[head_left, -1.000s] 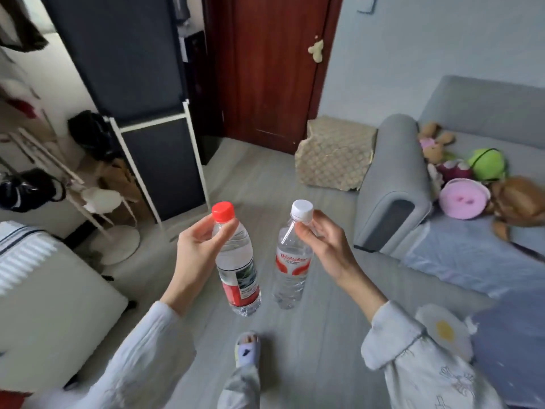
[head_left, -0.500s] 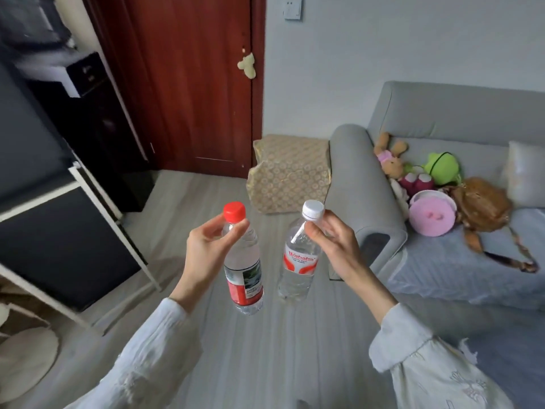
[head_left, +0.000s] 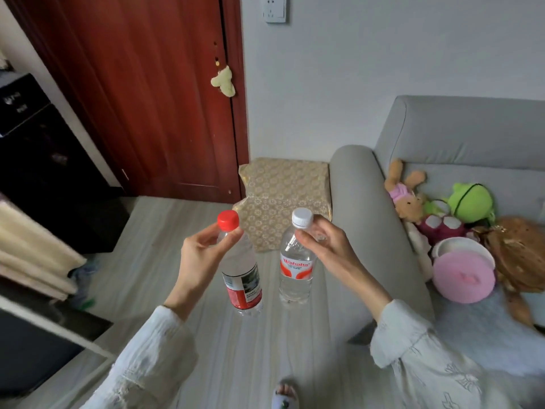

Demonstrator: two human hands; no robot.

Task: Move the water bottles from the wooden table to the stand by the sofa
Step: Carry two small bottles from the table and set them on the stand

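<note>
Since half a second ago the gold-patterned stand (head_left: pixel 283 199) beside the sofa arm (head_left: pixel 371 219) looms nearer. The left hand (head_left: pixel 200 261) pinches the red-capped bottle (head_left: pixel 240 267) by its neck; the right hand (head_left: pixel 327 246) pinches the white-capped bottle (head_left: pixel 296 261) (both hang short of the stand). Plush toys (head_left: pixel 442 214) crowd the sofa beyond the arm.

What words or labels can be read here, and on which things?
"Wahaha": red label of the white-capped bottle, held by the right hand.
Small print under it: too small to read.
Label of the red-capped bottle, held by the left hand: print too blurred.
Black appliance: markings unreadable.
</note>
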